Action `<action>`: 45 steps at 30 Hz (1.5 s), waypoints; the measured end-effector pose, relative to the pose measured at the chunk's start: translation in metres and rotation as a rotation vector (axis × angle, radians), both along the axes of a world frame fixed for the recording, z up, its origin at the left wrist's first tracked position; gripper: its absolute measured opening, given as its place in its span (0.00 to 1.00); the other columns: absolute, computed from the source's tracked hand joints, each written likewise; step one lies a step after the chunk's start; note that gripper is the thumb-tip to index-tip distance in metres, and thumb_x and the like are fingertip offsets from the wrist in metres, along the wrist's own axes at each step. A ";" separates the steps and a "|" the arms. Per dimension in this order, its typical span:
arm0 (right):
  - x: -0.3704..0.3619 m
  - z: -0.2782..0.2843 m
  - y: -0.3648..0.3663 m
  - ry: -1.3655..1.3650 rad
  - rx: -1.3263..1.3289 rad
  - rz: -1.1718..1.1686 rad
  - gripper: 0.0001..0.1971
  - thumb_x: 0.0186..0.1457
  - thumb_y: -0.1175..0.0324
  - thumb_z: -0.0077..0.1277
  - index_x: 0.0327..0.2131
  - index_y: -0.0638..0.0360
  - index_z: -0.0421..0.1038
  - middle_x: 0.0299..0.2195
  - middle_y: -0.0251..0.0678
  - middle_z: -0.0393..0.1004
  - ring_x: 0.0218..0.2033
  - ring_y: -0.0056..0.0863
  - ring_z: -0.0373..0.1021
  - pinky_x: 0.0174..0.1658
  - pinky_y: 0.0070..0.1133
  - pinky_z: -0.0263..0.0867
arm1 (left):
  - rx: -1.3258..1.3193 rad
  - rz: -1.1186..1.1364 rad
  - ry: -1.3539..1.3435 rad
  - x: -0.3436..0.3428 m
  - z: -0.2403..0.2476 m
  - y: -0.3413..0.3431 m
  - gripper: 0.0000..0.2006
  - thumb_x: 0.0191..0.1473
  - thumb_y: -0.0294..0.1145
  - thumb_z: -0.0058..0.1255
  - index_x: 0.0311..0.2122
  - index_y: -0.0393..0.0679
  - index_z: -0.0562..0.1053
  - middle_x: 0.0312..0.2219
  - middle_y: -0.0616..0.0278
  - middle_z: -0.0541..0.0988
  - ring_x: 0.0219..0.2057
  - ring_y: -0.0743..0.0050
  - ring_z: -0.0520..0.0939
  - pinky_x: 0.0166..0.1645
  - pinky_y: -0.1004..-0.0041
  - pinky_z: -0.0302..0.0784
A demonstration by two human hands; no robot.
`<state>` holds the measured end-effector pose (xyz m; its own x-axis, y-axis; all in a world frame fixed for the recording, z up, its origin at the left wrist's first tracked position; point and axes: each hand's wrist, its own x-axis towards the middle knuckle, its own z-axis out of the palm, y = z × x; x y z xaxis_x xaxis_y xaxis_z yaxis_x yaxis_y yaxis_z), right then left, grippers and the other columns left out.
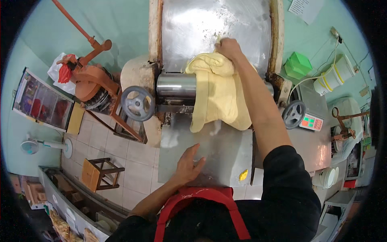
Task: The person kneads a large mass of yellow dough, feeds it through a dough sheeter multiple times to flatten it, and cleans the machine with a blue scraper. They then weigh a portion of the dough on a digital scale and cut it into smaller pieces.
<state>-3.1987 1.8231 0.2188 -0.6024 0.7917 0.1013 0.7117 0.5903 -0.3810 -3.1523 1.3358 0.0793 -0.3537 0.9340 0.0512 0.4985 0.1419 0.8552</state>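
The pale yellow dough (219,97) drapes over the steel roller (176,85), its long axis running from the upper metal plate (193,32) down toward the person, crosswise to the roller. Its far end is bunched in folds; its near end (smooth and uneven-edged) points at the body, over the lower metal plate (205,151). The right hand (229,49) curls its fingers around the dough's far end; the left hand (188,164), fingers spread apart, hovers above the lower metal plate.

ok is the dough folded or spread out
Both: the dough lies bunched in folds at its top, by the right hand, but hangs spread over the roller.
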 end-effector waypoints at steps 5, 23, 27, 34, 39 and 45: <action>0.019 0.005 -0.055 -0.114 -0.163 0.057 0.39 0.67 0.37 0.33 0.52 0.67 0.77 0.52 0.60 0.77 0.56 0.51 0.72 0.61 0.36 0.65 | 0.009 0.015 -0.057 -0.011 -0.017 -0.014 0.26 0.59 0.37 0.59 0.59 0.35 0.70 0.52 0.44 0.78 0.49 0.47 0.82 0.54 0.59 0.78; 0.265 -0.300 -0.258 0.828 -0.754 -0.623 0.14 0.66 0.58 0.50 0.48 0.55 0.71 0.40 0.35 0.76 0.43 0.30 0.70 0.51 0.36 0.65 | -0.283 0.085 0.088 -0.096 -0.144 0.138 0.50 0.51 0.57 0.65 0.68 0.34 0.56 0.66 0.40 0.65 0.68 0.42 0.64 0.71 0.54 0.59; 0.265 -0.297 -0.182 1.190 -1.027 -0.755 0.22 0.70 0.47 0.43 0.56 0.51 0.69 0.48 0.31 0.77 0.51 0.29 0.71 0.55 0.35 0.65 | -0.285 0.178 -0.351 -0.108 -0.120 0.183 0.47 0.53 0.68 0.60 0.67 0.41 0.63 0.64 0.43 0.69 0.67 0.47 0.66 0.69 0.54 0.61; 0.258 -0.315 -0.135 1.140 -1.146 -0.610 0.35 0.67 0.35 0.36 0.63 0.53 0.66 0.60 0.35 0.68 0.59 0.30 0.64 0.62 0.34 0.58 | 0.166 0.414 -1.267 -0.124 -0.224 0.178 0.33 0.62 0.50 0.60 0.65 0.42 0.66 0.61 0.56 0.71 0.65 0.61 0.69 0.67 0.59 0.65; 0.251 -0.315 -0.136 1.316 -1.132 -0.621 0.31 0.68 0.44 0.45 0.66 0.51 0.62 0.63 0.30 0.69 0.64 0.29 0.65 0.64 0.35 0.61 | 0.022 0.319 -0.982 -0.138 -0.274 0.163 0.34 0.60 0.48 0.63 0.66 0.42 0.65 0.62 0.58 0.71 0.65 0.62 0.69 0.68 0.59 0.64; 0.224 -0.316 -0.154 1.314 -1.067 -0.659 0.33 0.68 0.40 0.40 0.66 0.52 0.63 0.64 0.32 0.68 0.65 0.32 0.64 0.66 0.36 0.58 | 0.011 0.237 -0.912 -0.159 -0.299 0.153 0.41 0.55 0.48 0.69 0.68 0.44 0.64 0.63 0.59 0.70 0.66 0.60 0.67 0.70 0.55 0.58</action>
<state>-2.9750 1.6690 -0.0971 -0.1533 0.8774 -0.4546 -0.3397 -0.4788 -0.8095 -3.3110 1.4885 -0.2199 -0.4420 0.8338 -0.3308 -0.4047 0.1437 0.9031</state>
